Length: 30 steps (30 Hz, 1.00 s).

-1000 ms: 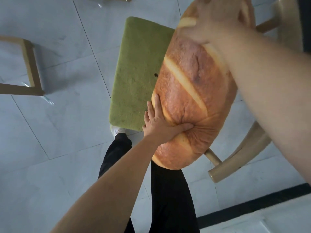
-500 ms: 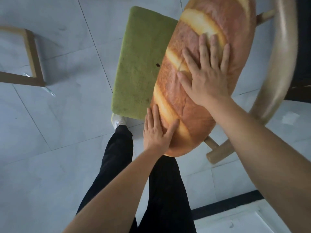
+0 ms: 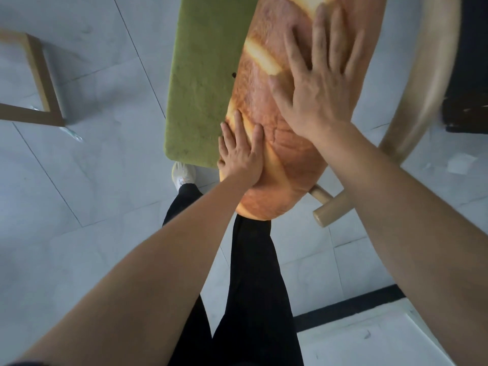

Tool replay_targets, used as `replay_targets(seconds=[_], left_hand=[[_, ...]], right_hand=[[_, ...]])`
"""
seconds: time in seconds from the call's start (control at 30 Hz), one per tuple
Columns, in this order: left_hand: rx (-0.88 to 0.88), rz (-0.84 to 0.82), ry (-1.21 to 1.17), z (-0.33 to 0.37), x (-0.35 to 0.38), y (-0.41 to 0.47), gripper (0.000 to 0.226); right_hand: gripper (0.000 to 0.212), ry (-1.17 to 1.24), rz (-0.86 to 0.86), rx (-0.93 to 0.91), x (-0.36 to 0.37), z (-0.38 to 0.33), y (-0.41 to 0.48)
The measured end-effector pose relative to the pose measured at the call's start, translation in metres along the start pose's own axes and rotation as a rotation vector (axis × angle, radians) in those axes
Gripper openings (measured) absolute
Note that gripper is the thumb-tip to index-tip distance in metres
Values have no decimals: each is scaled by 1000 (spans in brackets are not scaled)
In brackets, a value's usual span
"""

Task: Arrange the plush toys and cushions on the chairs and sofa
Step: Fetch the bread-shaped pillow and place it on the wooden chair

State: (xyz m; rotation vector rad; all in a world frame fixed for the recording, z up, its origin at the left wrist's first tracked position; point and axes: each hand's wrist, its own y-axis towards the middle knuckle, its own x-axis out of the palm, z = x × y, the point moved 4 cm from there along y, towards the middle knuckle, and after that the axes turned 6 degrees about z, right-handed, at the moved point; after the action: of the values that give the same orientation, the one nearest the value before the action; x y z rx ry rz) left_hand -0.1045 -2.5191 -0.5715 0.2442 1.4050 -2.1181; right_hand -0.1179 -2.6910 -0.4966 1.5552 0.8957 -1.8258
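Note:
A long plush cushion printed like a loaf of bread (image 3: pixel 266 107) lies lengthwise on a chair with a green seat pad (image 3: pixel 206 83), its near end overhanging the seat's front edge. My left hand (image 3: pixel 241 157) rests flat against the loaf's lower left side, fingers together. My right hand (image 3: pixel 317 83) lies palm down on top of the loaf, fingers spread. Neither hand grips it. The chair's curved pale wooden backrest and arm (image 3: pixel 422 83) run along the right of the loaf.
My legs in black trousers (image 3: pixel 253 286) and a white shoe (image 3: pixel 183 174) stand right in front of the chair on a grey tiled floor. A wooden frame leg (image 3: pixel 39 83) stands at the left. A dark object (image 3: pixel 470 75) sits at the right edge.
My right hand came down from the loaf's far end onto its middle and now lies flat. My left hand let go of the loaf's end and flattened against its side.

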Motion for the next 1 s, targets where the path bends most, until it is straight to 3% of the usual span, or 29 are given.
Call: replay_targets(seconds=[0.2,0.37,0.47,0.57,0.67,0.9,1.0], left_hand=[[88,74,-34,-15,7,-34,69],[171,-72,91,-20,-19,-32,55],[120,-139,147,-16,-57,-48,50],[141,-150,269,-12,-114,-80,65],[190,-48,224,-4,-182,-122,55],[381,379,-225,20,-330,-256,50],[417,513,-425,15,-360,-313,51]], right_hand=[[81,-35,-122,68,25,12,-18],[83,-12,-203,43,16,9,-10],[75,138,-199,105,-5,10,-23],[70,382,-337,192,-33,4,-52],[75,689,-387,300,-93,-16,-90],[58,1177,-17,376,-274,-51,-185],[51,1328,13,359,-311,-48,-207]])
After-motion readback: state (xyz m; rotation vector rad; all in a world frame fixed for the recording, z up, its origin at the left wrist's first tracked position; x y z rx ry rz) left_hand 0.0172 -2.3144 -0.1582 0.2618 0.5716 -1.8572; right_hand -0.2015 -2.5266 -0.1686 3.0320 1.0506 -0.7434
